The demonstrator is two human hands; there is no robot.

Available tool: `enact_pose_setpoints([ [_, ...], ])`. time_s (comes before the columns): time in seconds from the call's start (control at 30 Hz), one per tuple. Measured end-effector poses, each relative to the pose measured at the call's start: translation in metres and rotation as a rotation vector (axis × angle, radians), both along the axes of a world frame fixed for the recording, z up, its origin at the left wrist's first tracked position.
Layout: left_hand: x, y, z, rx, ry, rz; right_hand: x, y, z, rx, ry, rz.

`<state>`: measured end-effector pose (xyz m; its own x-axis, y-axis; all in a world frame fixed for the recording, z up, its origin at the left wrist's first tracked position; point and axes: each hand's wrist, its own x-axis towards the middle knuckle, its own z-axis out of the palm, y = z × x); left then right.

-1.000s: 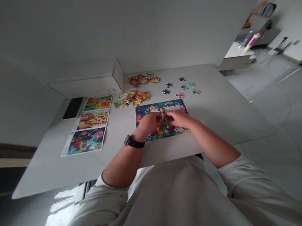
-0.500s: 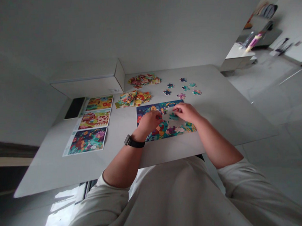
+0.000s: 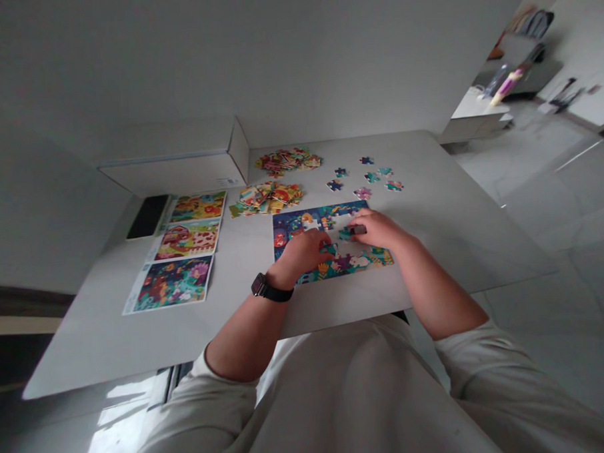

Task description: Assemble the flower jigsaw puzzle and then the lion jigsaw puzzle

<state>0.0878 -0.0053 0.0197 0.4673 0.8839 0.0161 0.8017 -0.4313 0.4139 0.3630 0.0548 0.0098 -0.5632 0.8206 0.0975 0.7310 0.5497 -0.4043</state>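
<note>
A partly assembled colourful jigsaw puzzle (image 3: 294, 225) lies on the white table (image 3: 431, 207) in front of me. My left hand (image 3: 306, 250), with a black watch at its wrist, rests curled on the puzzle's lower middle. My right hand (image 3: 377, 227) lies over the puzzle's right part, its fingers pinching a dark puzzle piece (image 3: 357, 230) just above the board. A gap with bare white patches shows between the two hands.
Several loose pieces (image 3: 364, 177) lie beyond the puzzle. Two heaps of pieces (image 3: 268, 196) sit further left, near a white box (image 3: 179, 168). A sheet with three reference pictures (image 3: 180, 255) and a black phone (image 3: 146, 216) lie at the left.
My hands, close together a second ago, have parted. The right hand went to the puzzle's right side and now pinches a dark piece. The left hand slid slightly toward me.
</note>
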Motion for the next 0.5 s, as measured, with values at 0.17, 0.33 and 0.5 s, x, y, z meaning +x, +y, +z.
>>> enact_pose_setpoints([
  [0.17,0.001,0.000,0.001,-0.008,0.000,0.001,-0.010,-0.002,0.000,0.038,0.010,0.002],
  [0.33,0.001,-0.001,0.005,-0.022,0.003,0.056,-0.015,-0.005,0.002,0.045,0.033,0.034],
  [0.5,0.000,-0.001,0.009,-0.044,-0.001,0.102,-0.010,-0.003,0.003,0.009,0.035,0.097],
])
